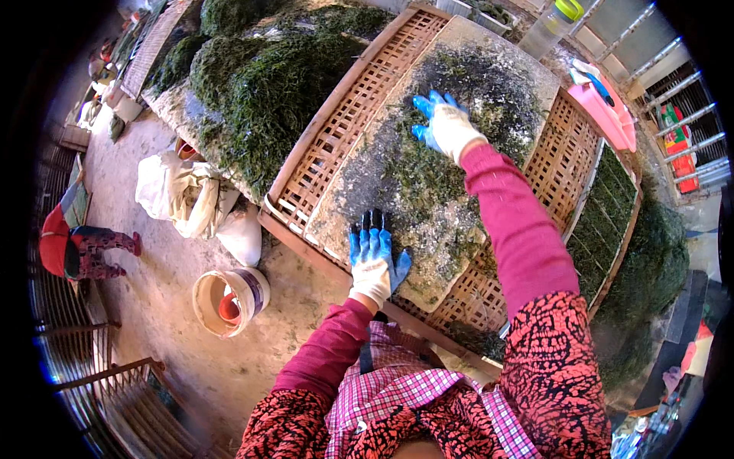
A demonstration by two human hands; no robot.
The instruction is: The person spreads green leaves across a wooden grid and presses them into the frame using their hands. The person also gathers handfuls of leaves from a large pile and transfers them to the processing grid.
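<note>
My left hand (pixel 372 264) wears a white glove with blue-coated fingers, the tips dark. It lies flat, fingers stretched, at the near left edge of a pale board (pixel 474 32). In a matching glove, my right hand (pixel 449 126) reaches across to the far part of the board, fingers spread and palm down. Under and around both hands is a thin, patchy layer of dark green seaweed-like strands (pixel 424 172). The board rests on a woven slatted rack (pixel 355 111) with a wooden frame. Neither hand appears to grip anything.
A big green heap (pixel 267 99) lies to the left, white sacks (pixel 160 183) below it. A white bucket (pixel 258 283) holding something red stands on the floor. To the right are a strand-covered frame (pixel 600 203), a pink tub (pixel 612 118) and a bottle (pixel 543 34). Another person (pixel 57 245) bends far left.
</note>
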